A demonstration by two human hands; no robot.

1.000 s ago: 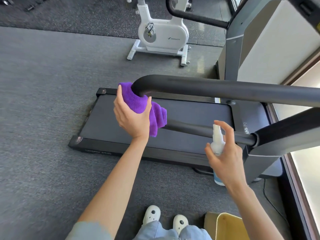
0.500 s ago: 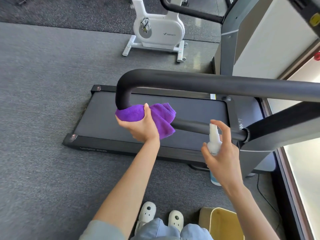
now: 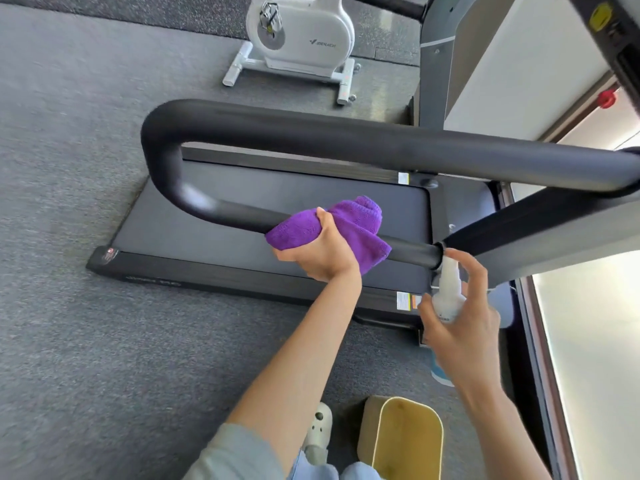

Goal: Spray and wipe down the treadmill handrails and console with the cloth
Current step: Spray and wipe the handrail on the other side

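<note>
Left hand (image 3: 320,252) grips the purple cloth (image 3: 349,226), wrapped over the lower handrail (image 3: 242,214) tube. Right hand (image 3: 460,327), just right of it and nearer the body, holds the spray bottle (image 3: 448,294) upright, forefinger on its top, nozzle close to the rail's end. Below the right hand stands a yellow bin (image 3: 407,441).

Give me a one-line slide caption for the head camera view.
Left hand wipes the treadmill's lower handrail with a purple cloth while the right hand holds a white spray bottle.
</note>
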